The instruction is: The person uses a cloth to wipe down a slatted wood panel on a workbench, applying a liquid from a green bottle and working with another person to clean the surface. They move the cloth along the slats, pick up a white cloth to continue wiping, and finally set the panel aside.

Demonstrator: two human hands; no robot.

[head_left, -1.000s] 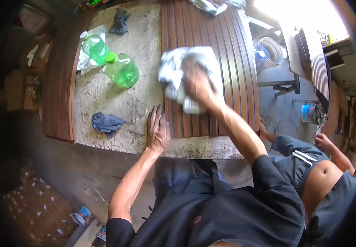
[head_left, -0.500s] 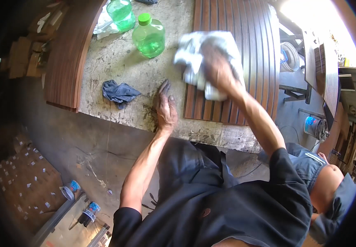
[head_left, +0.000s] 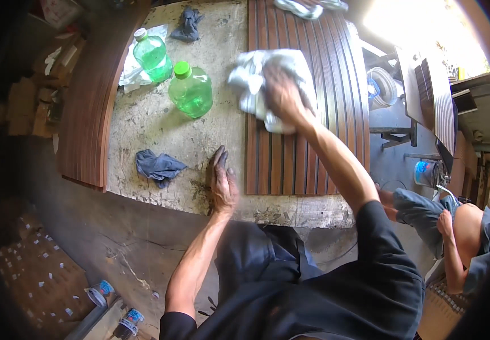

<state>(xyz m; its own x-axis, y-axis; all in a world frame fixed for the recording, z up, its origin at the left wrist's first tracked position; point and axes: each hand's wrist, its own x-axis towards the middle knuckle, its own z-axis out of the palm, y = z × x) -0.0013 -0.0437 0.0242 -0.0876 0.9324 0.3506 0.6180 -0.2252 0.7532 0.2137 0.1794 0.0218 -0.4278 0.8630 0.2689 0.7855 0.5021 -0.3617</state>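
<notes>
My right hand [head_left: 283, 96] presses a white cloth [head_left: 252, 73] onto a brown slatted wood panel [head_left: 299, 161]. Motion blurs the hand and cloth, and the cloth's left part hangs over the panel's long edge. My left hand [head_left: 224, 186] rests on its side at the near edge of the worn workbench [head_left: 211, 127], fingers stretched out, holding nothing. Left of it lies a crumpled blue-grey rag [head_left: 159, 168]. Farther off stands a clear bottle of green liquid with a green cap [head_left: 190, 93]; beside it is a similar white-capped bottle [head_left: 153, 56].
Another white cloth [head_left: 299, 8] lies at the panel's far end. A dark rag [head_left: 187, 25] sits at the back. Stacked brown panels [head_left: 89, 107] line the bench's left side. At the right are a co-worker [head_left: 454, 232], a white bucket [head_left: 382, 88] and a paint pail [head_left: 426, 173].
My right hand has moved the white cloth farther along the panel, away from me. My view has shifted, bringing the second white cloth into sight. The left hand stays on the bench edge.
</notes>
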